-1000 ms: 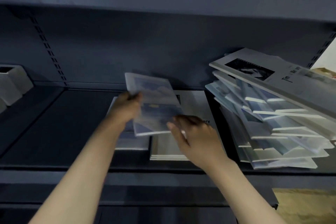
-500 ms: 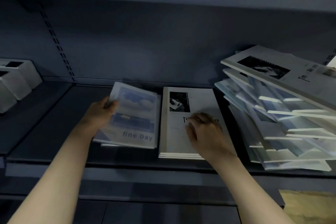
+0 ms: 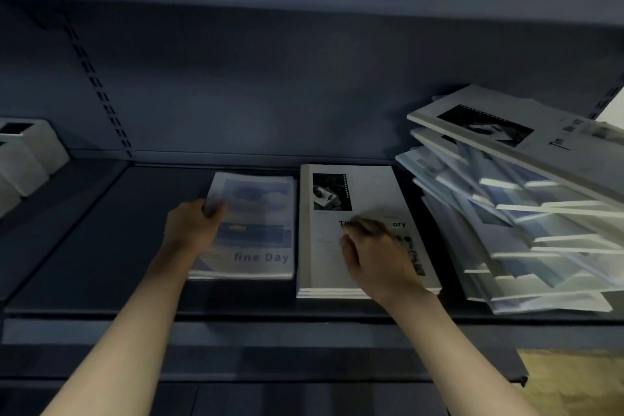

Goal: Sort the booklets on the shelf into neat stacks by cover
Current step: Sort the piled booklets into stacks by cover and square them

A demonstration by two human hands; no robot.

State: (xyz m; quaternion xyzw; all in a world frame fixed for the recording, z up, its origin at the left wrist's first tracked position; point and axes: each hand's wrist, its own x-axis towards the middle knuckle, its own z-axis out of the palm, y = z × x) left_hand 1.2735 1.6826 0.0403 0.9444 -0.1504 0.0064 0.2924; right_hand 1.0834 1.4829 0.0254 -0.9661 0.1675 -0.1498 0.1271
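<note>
Gripping the left edge of the top "fine Day" booklet [image 3: 256, 223], the left hand [image 3: 192, 226] has its fingers curled round that edge, with the thumb lying on the blue sky cover. This booklet lies on a low stack of like covers on the dark shelf [image 3: 101, 246], at about 11 o'clock from the middle of the shelf board. Just beside it, at 3 o'clock, sits the pale stack [image 3: 358, 230] with a black-and-white photo in its upper left corner; the two stacks are close but not touching. The right hand [image 3: 378, 253] rests on the pale stack's top cover, its fingers bent and the tips pressing down over the printed title, grasping nothing. Farther round at 3 o'clock a loose, slanting heap of mixed booklets [image 3: 526, 209] leans toward the right end of the shelf, blue and pale covers fanned out unevenly. At 9 o'clock, well apart, stand white boxes [image 3: 30, 159].
</note>
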